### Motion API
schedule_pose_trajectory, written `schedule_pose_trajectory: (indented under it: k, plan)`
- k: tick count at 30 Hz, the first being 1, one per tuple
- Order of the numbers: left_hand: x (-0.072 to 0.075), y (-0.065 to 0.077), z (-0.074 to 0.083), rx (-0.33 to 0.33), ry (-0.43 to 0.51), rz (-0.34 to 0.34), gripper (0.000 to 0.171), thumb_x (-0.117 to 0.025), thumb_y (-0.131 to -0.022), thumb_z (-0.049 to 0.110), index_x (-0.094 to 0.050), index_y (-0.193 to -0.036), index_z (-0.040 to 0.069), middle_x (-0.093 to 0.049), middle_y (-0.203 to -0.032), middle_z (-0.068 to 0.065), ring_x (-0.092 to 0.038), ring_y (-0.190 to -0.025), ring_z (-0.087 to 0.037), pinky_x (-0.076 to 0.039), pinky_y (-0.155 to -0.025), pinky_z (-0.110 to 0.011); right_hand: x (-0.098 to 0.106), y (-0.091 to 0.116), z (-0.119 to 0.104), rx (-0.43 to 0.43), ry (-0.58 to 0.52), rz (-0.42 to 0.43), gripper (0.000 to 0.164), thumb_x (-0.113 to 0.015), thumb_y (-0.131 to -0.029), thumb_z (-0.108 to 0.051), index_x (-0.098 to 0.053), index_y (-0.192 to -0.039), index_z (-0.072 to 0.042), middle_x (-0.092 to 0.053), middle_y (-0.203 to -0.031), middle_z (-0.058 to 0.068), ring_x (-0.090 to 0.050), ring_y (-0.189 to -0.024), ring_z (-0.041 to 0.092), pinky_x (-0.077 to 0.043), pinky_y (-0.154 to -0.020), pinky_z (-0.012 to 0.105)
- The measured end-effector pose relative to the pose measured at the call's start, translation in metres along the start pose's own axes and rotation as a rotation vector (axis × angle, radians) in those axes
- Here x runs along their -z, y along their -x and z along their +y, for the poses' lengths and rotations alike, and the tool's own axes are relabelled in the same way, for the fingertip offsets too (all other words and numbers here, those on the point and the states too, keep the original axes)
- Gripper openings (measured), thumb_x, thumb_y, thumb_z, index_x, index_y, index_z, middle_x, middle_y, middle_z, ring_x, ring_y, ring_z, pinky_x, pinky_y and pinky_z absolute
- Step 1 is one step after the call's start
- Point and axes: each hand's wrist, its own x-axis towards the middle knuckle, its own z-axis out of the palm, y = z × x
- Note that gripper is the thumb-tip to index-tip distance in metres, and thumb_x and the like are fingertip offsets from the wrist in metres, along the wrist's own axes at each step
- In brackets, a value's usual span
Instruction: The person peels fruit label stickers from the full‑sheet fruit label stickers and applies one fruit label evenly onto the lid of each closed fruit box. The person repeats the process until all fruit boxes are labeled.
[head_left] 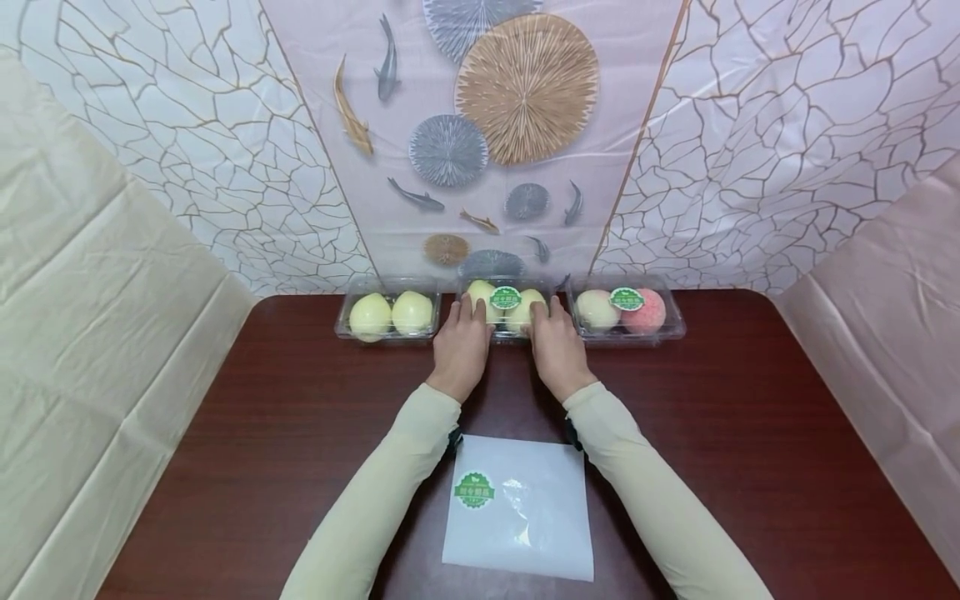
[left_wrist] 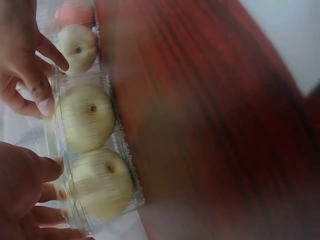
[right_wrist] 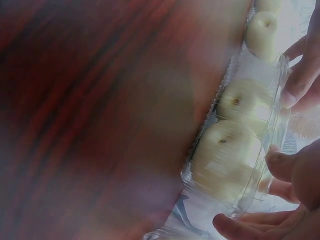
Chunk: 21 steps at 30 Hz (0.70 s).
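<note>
My left hand (head_left: 461, 350) and right hand (head_left: 558, 354) hold the middle clear plastic fruit box (left_wrist: 75, 165) from its two ends, thumbs on the near side and fingers around the ends. Inside it sit two pale yellow apples (right_wrist: 225, 155), their stem hollows visible through the plastic. A green and white sticker (head_left: 506, 297) is on its lid. To the left stands another clear box with two pale yellow apples (head_left: 371, 315). On the right is a third box, with a pale fruit (head_left: 597, 310), a pink one (head_left: 643, 312) and a green sticker (head_left: 626, 299).
A white sheet (head_left: 517, 517) with a green sticker (head_left: 474, 490) lies between my forearms on the dark red-brown table (head_left: 247, 467). Behind the row of boxes hangs a patterned cloth (head_left: 315, 200), with pale cloth sides left and right.
</note>
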Motion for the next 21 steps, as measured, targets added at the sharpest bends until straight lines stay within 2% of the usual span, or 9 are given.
schedule_pose_trajectory:
  k: [3, 5, 10, 16, 21]
  plan:
    - [0.002, -0.001, 0.000, -0.010, -0.026, 0.044, 0.044, -0.072, -0.102, 0.029, -0.067, -0.137, 0.003, -0.062, -0.143, -0.021, -0.064, -0.126, -0.034, -0.062, -0.084, -0.044, 0.003, -0.002, -0.001, -0.011, -0.009, -0.002, 0.039, -0.071, -0.103, -0.019, -0.059, -0.131, 0.005, -0.054, -0.141, 0.036, -0.061, -0.119, 0.053, -0.058, -0.082, 0.065]
    - [0.007, 0.001, 0.001, -0.009, -0.029, 0.049, 0.042, -0.073, -0.101, 0.027, -0.068, -0.132, 0.001, -0.064, -0.139, -0.021, -0.066, -0.121, -0.034, -0.061, -0.084, -0.045, 0.006, -0.002, -0.003, -0.025, -0.031, -0.011, 0.043, -0.072, -0.102, -0.019, -0.058, -0.134, 0.005, -0.055, -0.139, 0.033, -0.060, -0.120, 0.051, -0.058, -0.084, 0.063]
    - [0.033, 0.012, 0.005, -0.029, 0.040, 0.063, 0.035, -0.071, -0.101, 0.026, -0.073, -0.124, 0.001, -0.070, -0.128, -0.018, -0.068, -0.112, -0.035, -0.059, -0.087, -0.048, 0.025, 0.005, -0.010, -0.037, -0.046, -0.011, 0.044, -0.074, -0.101, -0.019, -0.058, -0.136, 0.004, -0.061, -0.131, 0.028, -0.060, -0.120, 0.046, -0.057, -0.085, 0.062]
    - [0.059, 0.039, 0.002, -0.005, 0.209, 0.130, 0.015, -0.077, -0.099, 0.027, -0.082, -0.100, 0.013, -0.077, -0.096, -0.005, -0.072, -0.088, -0.028, -0.059, -0.071, -0.045, 0.053, 0.023, -0.013, -0.003, -0.024, 0.022, 0.014, -0.071, -0.102, -0.012, -0.073, -0.110, -0.001, -0.071, -0.103, 0.018, -0.070, -0.097, 0.041, -0.058, -0.072, 0.060]
    - [0.066, 0.066, -0.004, 0.053, 0.322, 0.110, 0.011, -0.081, -0.096, 0.027, -0.082, -0.094, 0.016, -0.076, -0.089, 0.000, -0.072, -0.079, -0.025, -0.058, -0.065, -0.043, 0.066, 0.048, -0.013, -0.036, -0.055, 0.033, 0.010, -0.070, -0.103, -0.014, -0.076, -0.102, -0.006, -0.074, -0.097, 0.013, -0.073, -0.091, 0.038, -0.057, -0.069, 0.058]
